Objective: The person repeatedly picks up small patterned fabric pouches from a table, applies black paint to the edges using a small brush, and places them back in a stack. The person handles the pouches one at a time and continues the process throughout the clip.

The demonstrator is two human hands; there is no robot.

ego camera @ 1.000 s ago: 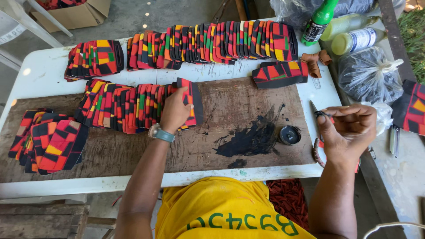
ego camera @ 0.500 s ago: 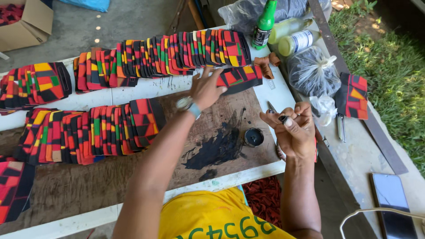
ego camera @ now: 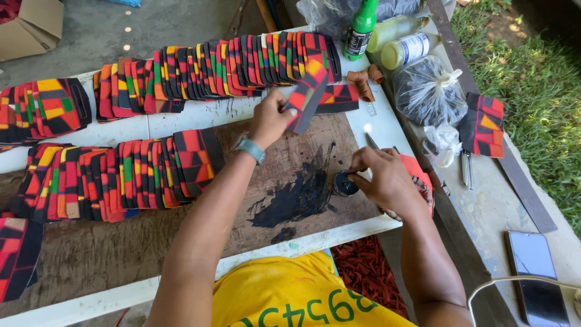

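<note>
Mid-step: left hand (ego camera: 270, 119) lifted above the worktop's (ego camera: 181, 118) far edge, fingers pinched on one patterned fabric piece (ego camera: 307, 95). Right hand (ego camera: 387, 178) near the front right corner, fingers closed around a slim tool dipped at the small black pot (ego camera: 345, 183). Next, probably bringing piece and tool together over the stained board (ego camera: 290, 175).

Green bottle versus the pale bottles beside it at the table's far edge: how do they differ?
The green bottle stands upright; the two pale bottles lie on their sides. The green bottle is opaque bright green with a dark label; the pale bottles are see-through yellowish, one with a light label. All sit together near the tied plastic bag.
</note>
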